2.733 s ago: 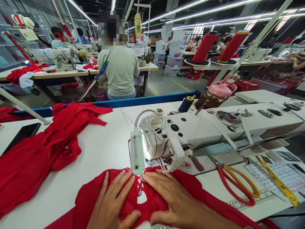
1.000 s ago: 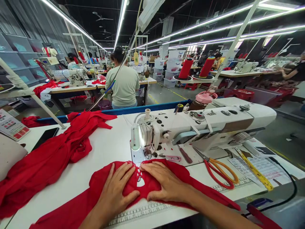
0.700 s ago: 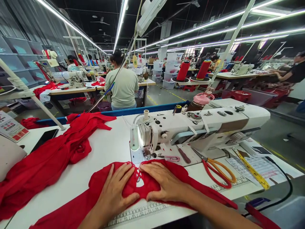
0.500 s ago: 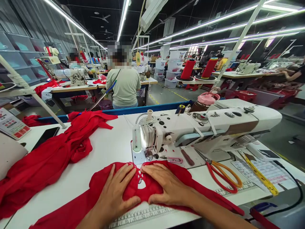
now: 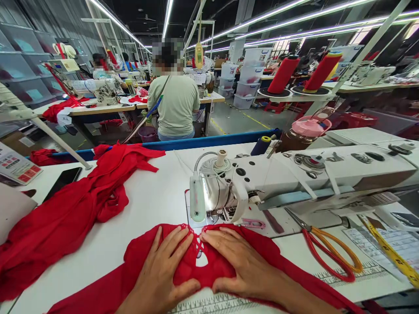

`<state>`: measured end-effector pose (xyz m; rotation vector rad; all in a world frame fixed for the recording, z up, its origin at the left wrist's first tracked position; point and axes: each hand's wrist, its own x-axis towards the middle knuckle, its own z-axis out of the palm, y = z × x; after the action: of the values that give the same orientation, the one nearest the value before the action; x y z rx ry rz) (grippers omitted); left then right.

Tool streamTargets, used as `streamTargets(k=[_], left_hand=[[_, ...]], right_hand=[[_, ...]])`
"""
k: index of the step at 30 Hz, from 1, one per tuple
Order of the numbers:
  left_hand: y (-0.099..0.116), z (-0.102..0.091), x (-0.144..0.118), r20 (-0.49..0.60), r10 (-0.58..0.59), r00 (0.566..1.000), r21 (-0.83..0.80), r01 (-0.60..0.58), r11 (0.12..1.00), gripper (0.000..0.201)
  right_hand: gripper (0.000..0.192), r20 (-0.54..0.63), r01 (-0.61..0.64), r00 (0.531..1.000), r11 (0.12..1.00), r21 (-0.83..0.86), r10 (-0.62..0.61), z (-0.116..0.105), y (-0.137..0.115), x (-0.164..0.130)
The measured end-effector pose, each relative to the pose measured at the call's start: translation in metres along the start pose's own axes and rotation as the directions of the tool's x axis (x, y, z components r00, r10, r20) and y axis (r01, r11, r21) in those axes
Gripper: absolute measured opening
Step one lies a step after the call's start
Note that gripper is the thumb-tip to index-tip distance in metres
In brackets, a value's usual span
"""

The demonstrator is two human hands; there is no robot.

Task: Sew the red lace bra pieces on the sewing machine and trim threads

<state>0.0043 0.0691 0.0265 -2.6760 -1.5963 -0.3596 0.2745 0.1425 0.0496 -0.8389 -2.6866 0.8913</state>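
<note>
A red garment piece (image 5: pixel 204 277) with a laced, crisscross opening at its middle lies spread before the sewing machine (image 5: pixel 225 187). My left hand (image 5: pixel 166 261) rests flat on its left half, fingers stretched and thumb out to the side. On the right half lies my right hand (image 5: pixel 237 266), also flat with fingers extended. Both sets of fingertips touch the fabric close to the lacing. The garment's top edge sits just in front of the needle area, not under it as far as I can see. Long red straps or sleeves trail off to either side.
Orange-and-red-handled scissors (image 5: pixel 330 253), a yellow tape measure (image 5: pixel 389 250) and a pink thread snipper (image 5: pixel 252 223) lie to the right. A heap of red fabric (image 5: pixel 65 218) and a black phone (image 5: pixel 63 183) are at left. A person (image 5: pixel 173 104) sits ahead, back turned.
The view has shifted slightly, so the machine and scissors appear larger and farther right. Both hands stay flat on the red garment, with no visible change in their hold.
</note>
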Motion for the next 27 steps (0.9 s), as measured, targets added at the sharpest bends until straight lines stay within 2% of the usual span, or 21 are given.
streamTargets(k=[5, 12, 17, 27], left_hand=[[-0.0006, 0.0001, 0.0, 0.009, 0.002, 1.0, 0.001, -0.003, 1.0, 0.09], [-0.0028, -0.0017, 0.0021, -0.051, 0.045, 0.998, 0.04, -0.043, 0.998, 0.085], [-0.0039, -0.0013, 0.0038, -0.087, 0.082, 0.993, 0.091, -0.075, 0.993, 0.082], [-0.0043, 0.0014, 0.0014, -0.025, 0.037, 0.999, 0.049, -0.036, 0.998, 0.081]], right_hand=[[0.098, -0.002, -0.002, 1.0, 1.0, 0.007, 0.002, -0.0007, 0.0011, -0.0007], [0.09, 0.029, -0.003, 1.0, 1.0, 0.006, 0.003, -0.005, -0.0013, 0.0003], [0.093, 0.019, 0.004, 1.0, 1.0, 0.017, -0.004, -0.0049, -0.0013, 0.0001], [0.091, -0.031, 0.032, 0.999, 0.999, 0.035, -0.03, -0.0009, 0.0002, -0.003]])
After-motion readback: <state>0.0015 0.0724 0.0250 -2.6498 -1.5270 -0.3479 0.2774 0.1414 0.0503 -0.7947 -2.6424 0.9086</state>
